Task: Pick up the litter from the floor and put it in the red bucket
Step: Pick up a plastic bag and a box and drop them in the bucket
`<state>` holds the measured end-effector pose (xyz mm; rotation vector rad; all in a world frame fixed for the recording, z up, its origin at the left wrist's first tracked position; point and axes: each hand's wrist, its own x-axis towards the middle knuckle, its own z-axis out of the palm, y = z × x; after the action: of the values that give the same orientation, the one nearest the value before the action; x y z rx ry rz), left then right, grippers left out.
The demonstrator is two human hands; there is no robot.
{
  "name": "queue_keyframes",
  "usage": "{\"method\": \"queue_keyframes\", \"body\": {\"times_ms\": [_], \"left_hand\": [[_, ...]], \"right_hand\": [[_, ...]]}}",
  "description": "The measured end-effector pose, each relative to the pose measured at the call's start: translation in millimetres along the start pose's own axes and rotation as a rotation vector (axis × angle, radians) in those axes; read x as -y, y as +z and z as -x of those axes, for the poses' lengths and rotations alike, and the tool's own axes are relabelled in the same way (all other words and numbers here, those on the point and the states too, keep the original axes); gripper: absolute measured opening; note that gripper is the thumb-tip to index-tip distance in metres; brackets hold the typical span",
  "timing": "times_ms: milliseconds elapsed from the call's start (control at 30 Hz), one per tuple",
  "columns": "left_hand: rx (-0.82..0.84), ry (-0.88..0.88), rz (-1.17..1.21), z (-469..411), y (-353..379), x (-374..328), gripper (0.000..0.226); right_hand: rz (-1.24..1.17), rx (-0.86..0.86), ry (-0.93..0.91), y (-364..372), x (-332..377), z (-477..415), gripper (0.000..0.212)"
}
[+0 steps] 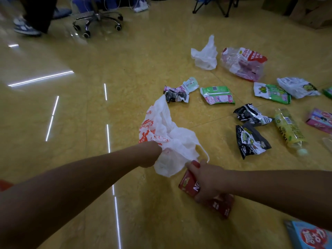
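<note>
From the head view, both arms reach forward over a glossy yellow floor [89, 108]. The left hand [152, 155] is closed on a white plastic bag [167, 133] with orange print; the bag bunches at the hand and its far end trails away toward a crumpled wrapper [177, 92]. Just right of it, the right hand [206, 178] is clamped on a red box [190, 184], which sticks out on both sides of the grip. The two hands sit near each other, the bag's loop handle hanging between them.

Left of the left hand the floor lies open and bare, crossed only by light streaks. Beyond and right of the right hand the litter is spread: a green packet [217, 95], two black packets [251, 141], a yellow bottle [289, 130] lying on its side, a white bag [204, 54], a clear bag [244, 63] with pinkish contents I cannot make out, more green and white packets [285, 89], and a pink box [319, 119] at the right edge. A blue box [309, 236] lies near the right forearm at the bottom corner.

A sliver of red [4, 184] shows at the left edge under the left arm; whether it is the bucket cannot be told. Far ahead stand a chair base [98, 20] and someone's shoe [27, 26].
</note>
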<state>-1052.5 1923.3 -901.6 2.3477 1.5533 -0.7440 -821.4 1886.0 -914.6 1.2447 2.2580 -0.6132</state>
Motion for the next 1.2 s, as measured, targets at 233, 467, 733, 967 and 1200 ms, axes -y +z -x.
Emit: {"method": "queue_keyframes", "body": {"times_ms": [233,467,733,967,1200], "left_hand": [[0.037,-0.021,-0.075,30.9,-29.2,16.5,0.025],[-0.018,-0.163,0.074,79.0,-40.6,26.0,0.014],[-0.17,-0.431,0.345,205.6,-95.9,23.3,0.023],[-0.326,-0.707,0.77,311.4,-139.5,35.5,0.038],[-0.696,-1.014,1.233,420.0,-149.9,94.1,0.022]], "right_hand": [[-0.006,-0.014,0.011,-40.7,16.2,-11.7,0.125],[-0.081,-0.013,0.004,-88.2,50.6,-4.3,0.125],[-0.092,0.042,-0.025,-154.7,104.8,50.2,0.123],[-0.137,-0.037,-0.14,-243.3,182.4,84.6,0.113],[-0.214,-0.135,-0.304,-303.3,295.2,94.6,0.114]]}}
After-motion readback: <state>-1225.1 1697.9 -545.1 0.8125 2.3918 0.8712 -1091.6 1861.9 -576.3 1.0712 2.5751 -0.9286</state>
